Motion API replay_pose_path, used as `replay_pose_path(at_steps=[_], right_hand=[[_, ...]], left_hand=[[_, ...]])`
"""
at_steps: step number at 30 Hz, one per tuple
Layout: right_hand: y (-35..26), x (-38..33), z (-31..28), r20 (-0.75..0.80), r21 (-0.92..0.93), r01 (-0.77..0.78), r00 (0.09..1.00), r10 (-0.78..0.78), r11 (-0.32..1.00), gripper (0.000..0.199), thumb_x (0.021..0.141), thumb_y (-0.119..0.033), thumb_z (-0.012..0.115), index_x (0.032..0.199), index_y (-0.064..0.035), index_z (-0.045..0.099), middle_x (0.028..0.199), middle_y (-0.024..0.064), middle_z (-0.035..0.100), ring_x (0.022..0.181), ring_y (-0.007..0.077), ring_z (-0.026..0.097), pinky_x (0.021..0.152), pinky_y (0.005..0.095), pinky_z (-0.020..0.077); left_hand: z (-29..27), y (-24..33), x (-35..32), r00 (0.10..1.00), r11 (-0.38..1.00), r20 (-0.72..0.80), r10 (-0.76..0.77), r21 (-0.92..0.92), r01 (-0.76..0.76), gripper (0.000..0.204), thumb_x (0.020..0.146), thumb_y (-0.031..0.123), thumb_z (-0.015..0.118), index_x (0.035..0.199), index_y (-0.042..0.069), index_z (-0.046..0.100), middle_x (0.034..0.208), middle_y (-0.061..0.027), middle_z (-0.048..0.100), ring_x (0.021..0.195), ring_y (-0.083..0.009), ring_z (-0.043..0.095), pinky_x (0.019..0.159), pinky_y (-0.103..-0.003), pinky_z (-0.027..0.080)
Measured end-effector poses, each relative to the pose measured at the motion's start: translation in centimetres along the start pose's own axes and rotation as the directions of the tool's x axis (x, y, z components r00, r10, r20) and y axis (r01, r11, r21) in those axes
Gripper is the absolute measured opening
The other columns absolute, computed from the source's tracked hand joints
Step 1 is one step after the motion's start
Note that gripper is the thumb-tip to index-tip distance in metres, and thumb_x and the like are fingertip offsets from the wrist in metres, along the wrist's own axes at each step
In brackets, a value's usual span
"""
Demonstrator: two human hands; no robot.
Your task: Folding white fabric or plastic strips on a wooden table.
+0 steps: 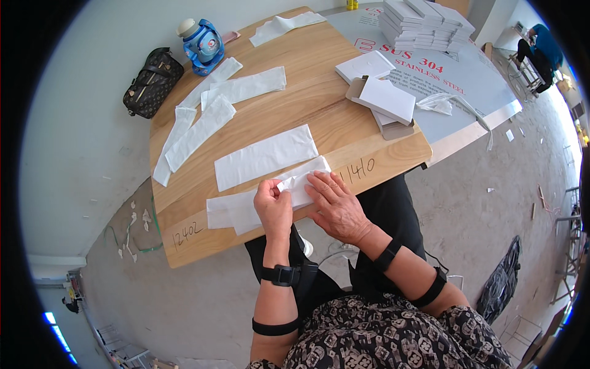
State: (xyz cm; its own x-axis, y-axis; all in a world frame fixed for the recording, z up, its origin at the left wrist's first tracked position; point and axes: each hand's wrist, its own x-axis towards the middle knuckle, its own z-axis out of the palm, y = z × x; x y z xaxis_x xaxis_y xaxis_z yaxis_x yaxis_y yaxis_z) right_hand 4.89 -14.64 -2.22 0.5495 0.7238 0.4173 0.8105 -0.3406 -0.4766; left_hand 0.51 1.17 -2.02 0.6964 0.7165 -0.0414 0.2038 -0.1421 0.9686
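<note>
At the table's near edge, my left hand (pixel 273 209) is closed, pinching a lifted edge of a thin white folded sheet (pixel 299 183). Flat on the right part of that sheet lies my right hand (pixel 338 208), its fingers stretched out. Another white strip (pixel 221 212) lies under and to the left of my left hand. Just beyond the hands rests a wide white folded piece (pixel 265 157). Whether these pieces are paper or cloth, I cannot tell.
Several white strips (pixel 200 132) overlap on the wooden table's (pixel 332 98) left side. White boxes (pixel 387 98) sit at right, one open, with stacked white boxes (pixel 424 24) behind on a metal sheet. A blue bottle (pixel 203 48) and brown bag (pixel 153 82) stand far left. Someone (pixel 541 58) sits far right.
</note>
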Motion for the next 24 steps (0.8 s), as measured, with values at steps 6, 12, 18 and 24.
replay_pose_path(at_steps=[6, 12, 18, 24], right_hand=[[0.6, 0.2, -0.5, 0.141, -0.090, -0.031, 0.989, 0.043, 0.995, 0.071, 0.081, -0.038, 0.068, 0.136, -0.0010, 0.043, 0.147, 0.0143, 0.035, 0.140, 0.0284, 0.029, 0.116, 0.0460, 0.0201], [1.2, 0.2, -1.1, 0.180, -0.198, -0.037, 0.981, 0.074, 0.979, 0.082, 0.080, -0.051, 0.064, 0.141, -0.0035, 0.037, 0.151, 0.0138, 0.031, 0.143, 0.0272, 0.024, 0.118, 0.0463, 0.0153], [1.3, 0.3, -1.3, 0.212, -0.194, -0.047, 0.973, 0.088, 0.980, 0.087, 0.079, -0.055, 0.062, 0.144, -0.0051, 0.032, 0.153, 0.0155, 0.026, 0.143, 0.0298, 0.023, 0.118, 0.0487, 0.0122], [1.3, 0.5, -1.3, 0.222, -0.220, -0.059, 0.969, 0.108, 0.974, 0.088, 0.080, -0.057, 0.061, 0.145, -0.0055, 0.032, 0.153, 0.0147, 0.026, 0.143, 0.0284, 0.022, 0.118, 0.0490, 0.0119]], left_hand=[[-0.5, -0.4, 0.0, 0.995, 0.988, 0.049, 0.090, 0.121, -0.095, 0.031, 0.075, -0.010, 0.052, 0.105, -0.004, 0.056, 0.085, -0.0073, 0.062, 0.071, -0.0104, 0.058, 0.057, -0.024, 0.046], [-0.7, 1.0, -0.4, 0.964, 0.915, 0.114, 0.238, 0.305, -0.262, 0.039, 0.073, -0.010, 0.054, 0.110, 0.001, 0.061, 0.078, -0.0014, 0.057, 0.064, -0.0080, 0.049, 0.057, -0.024, 0.041], [-1.0, 1.9, -0.3, 0.985, 0.934, 0.162, 0.053, 0.341, -0.106, 0.028, 0.074, -0.007, 0.055, 0.099, 0.001, 0.063, 0.086, -0.0138, 0.065, 0.073, -0.0249, 0.062, 0.064, -0.035, 0.048], [-0.8, 0.5, 0.0, 0.903, 0.797, 0.079, 0.422, 0.443, -0.411, 0.025, 0.073, -0.012, 0.051, 0.090, 0.003, 0.063, 0.087, -0.0129, 0.061, 0.076, -0.0315, 0.062, 0.066, -0.039, 0.050]])
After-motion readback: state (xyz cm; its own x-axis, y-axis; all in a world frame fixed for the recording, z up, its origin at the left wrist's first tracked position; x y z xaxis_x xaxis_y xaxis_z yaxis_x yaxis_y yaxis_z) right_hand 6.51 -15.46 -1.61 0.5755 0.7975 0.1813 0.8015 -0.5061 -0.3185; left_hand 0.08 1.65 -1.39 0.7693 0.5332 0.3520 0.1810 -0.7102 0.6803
